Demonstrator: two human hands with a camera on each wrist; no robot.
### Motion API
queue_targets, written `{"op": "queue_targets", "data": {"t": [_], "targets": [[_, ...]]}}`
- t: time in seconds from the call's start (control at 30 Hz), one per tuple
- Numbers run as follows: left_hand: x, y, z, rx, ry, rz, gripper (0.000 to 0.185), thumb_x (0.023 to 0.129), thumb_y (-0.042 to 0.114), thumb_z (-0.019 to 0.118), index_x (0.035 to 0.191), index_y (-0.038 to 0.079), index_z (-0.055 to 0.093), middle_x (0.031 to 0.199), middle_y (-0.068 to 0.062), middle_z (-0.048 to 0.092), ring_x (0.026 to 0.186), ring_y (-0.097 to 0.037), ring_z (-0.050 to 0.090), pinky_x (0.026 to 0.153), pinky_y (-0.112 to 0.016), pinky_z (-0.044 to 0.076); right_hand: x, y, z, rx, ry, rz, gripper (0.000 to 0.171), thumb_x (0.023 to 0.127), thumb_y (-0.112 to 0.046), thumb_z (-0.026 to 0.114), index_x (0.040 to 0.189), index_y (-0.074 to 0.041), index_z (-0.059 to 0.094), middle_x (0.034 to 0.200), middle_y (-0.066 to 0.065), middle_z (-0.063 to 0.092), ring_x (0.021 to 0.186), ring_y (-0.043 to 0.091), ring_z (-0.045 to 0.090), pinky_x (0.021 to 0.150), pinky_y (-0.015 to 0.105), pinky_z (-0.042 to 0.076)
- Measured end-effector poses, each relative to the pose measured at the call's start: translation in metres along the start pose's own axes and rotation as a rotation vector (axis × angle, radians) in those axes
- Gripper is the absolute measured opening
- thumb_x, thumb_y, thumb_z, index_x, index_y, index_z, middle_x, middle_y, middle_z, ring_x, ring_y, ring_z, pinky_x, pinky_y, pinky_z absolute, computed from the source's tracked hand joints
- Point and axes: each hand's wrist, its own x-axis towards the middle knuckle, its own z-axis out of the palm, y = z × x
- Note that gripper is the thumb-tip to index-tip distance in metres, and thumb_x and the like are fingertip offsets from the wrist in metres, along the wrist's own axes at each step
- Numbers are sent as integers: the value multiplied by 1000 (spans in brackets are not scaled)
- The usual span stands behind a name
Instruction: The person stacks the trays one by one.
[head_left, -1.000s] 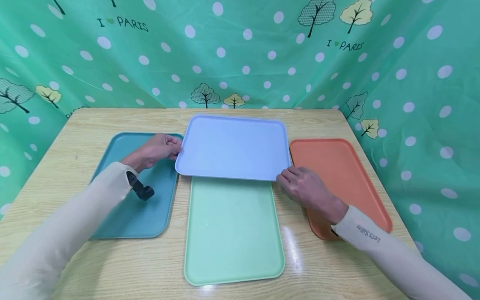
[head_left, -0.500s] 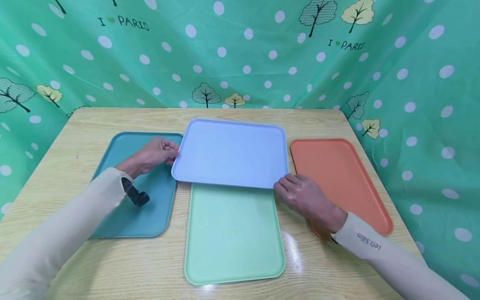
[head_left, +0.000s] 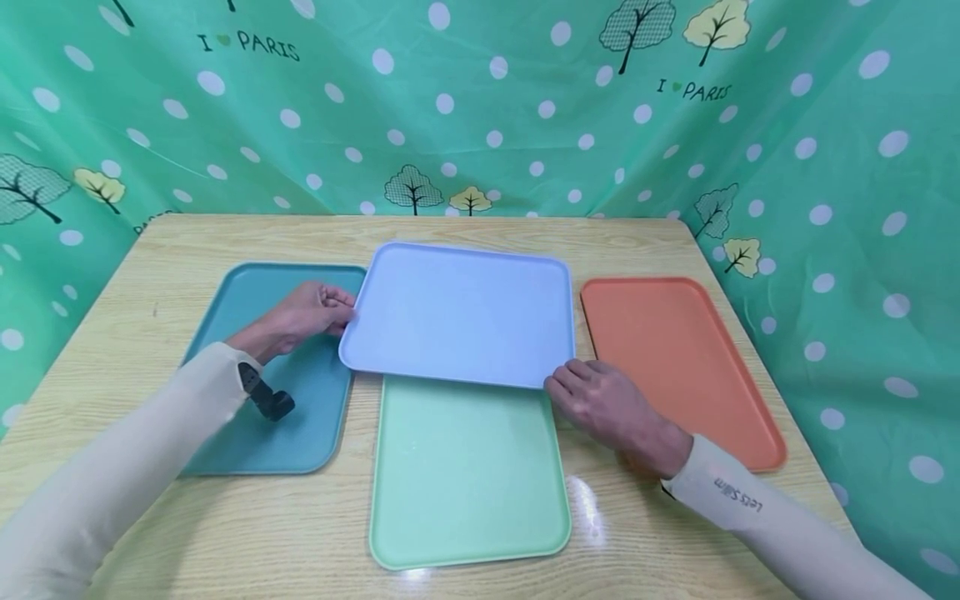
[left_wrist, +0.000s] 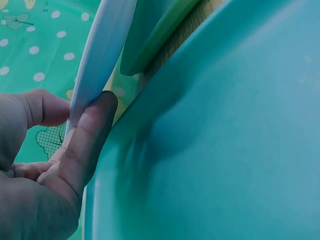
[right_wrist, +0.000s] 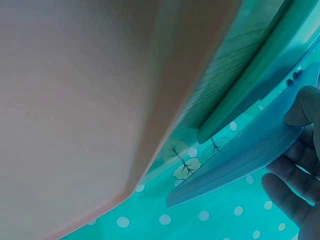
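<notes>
A periwinkle-blue tray (head_left: 459,315) is held crosswise above the far half of a light green tray (head_left: 468,475), hiding that half in the head view. My left hand (head_left: 313,313) pinches its left short edge; in the left wrist view the thumb lies on one face of the blue tray (left_wrist: 100,55) and the fingers on the other. At the near right corner, my right hand (head_left: 600,403) grips the rim. The right wrist view has the right hand (right_wrist: 300,145) with thumb and fingers on opposite sides of the blue tray (right_wrist: 250,145).
A teal tray (head_left: 262,442) lies on the left under my left forearm. On the right is an orange tray (head_left: 686,367), partly covered by my right hand and wrist. All stand on a wooden table (head_left: 300,533), with a green dotted curtain (head_left: 480,108) behind and at the sides.
Both hands have brought the blue tray toward me and slightly left, so it covers more of the green tray. The teal, green and orange trays have stayed in place.
</notes>
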Motion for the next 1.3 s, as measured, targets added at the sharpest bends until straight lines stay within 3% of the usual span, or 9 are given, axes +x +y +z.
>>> {"op": "queue_targets", "data": {"t": [0.13, 0.3, 0.37, 0.4, 0.53, 0.6, 0.83, 1.1, 1.3], "targets": [[-2, -3, 1, -3, -2, 10, 31, 99, 15, 56, 123, -4, 56, 116, -19, 63, 87, -15, 66, 80, -27, 59, -1, -3, 0, 3, -10, 0, 22, 76, -3, 79, 90, -4, 62, 85, 5, 69, 78, 18, 68, 67, 29, 60], [-4, -4, 3, 2, 6, 1, 29, 99, 15, 56, 122, -3, 57, 116, -18, 64, 88, -16, 67, 80, -26, 59, -2, -5, 2, 0, 13, -7, 20, 75, 2, 75, 89, -4, 62, 83, 6, 69, 77, 18, 68, 66, 29, 60], [-5, -5, 3, 8, 7, 0, 29, 99, 16, 56, 121, -2, 57, 115, -18, 65, 88, -16, 67, 80, -27, 59, -2, -6, 2, 0, 21, -10, 9, 85, 4, 63, 89, -5, 62, 83, 5, 69, 76, 18, 68, 65, 29, 59], [-6, -5, 3, 9, 7, 0, 28, 99, 16, 56, 121, -2, 57, 115, -18, 65, 88, -16, 67, 81, -27, 59, -2, -7, 2, 1, 23, -12, 12, 90, 4, 55, 88, -5, 62, 82, 5, 69, 76, 18, 68, 65, 29, 59], [-7, -8, 4, 8, 6, 0, 28, 99, 15, 56, 121, -2, 58, 114, -18, 66, 88, -16, 67, 81, -27, 59, -2, -10, 2, -1, 30, -11, 47, 104, -1, 18, 88, -6, 62, 81, 4, 68, 75, 17, 67, 63, 29, 59], [-8, -9, 4, 3, 5, 2, 28, 99, 15, 56, 120, -3, 58, 113, -18, 66, 88, -16, 67, 80, -27, 59, -2, -11, 1, -3, 34, -12, 53, 104, -3, 12, 87, -6, 62, 81, 4, 68, 74, 17, 67, 63, 28, 59], [-9, -10, 6, -9, 3, 13, 29, 98, 13, 57, 120, -5, 57, 108, -15, 65, 86, -15, 66, 78, -27, 59, -3, -13, 1, 4, 44, -27, 41, 101, -6, 24, 87, -5, 62, 80, 3, 68, 74, 16, 66, 62, 28, 58], [-11, -14, 5, -34, -19, 31, 28, 97, 10, 58, 118, -8, 56, 102, -11, 65, 82, -12, 65, 75, -26, 59, -3, -17, -2, 16, 16, -37, 42, 99, -2, 22, 88, -6, 62, 81, 2, 68, 74, 15, 67, 63, 28, 59], [-12, -16, 4, -45, -21, 41, 28, 96, 8, 58, 118, -9, 55, 100, -9, 65, 80, -11, 64, 73, -24, 59, -2, -20, -2, 24, 22, -43, 16, 91, -2, 47, 87, -6, 62, 80, 2, 67, 74, 15, 66, 63, 27, 58]]}}
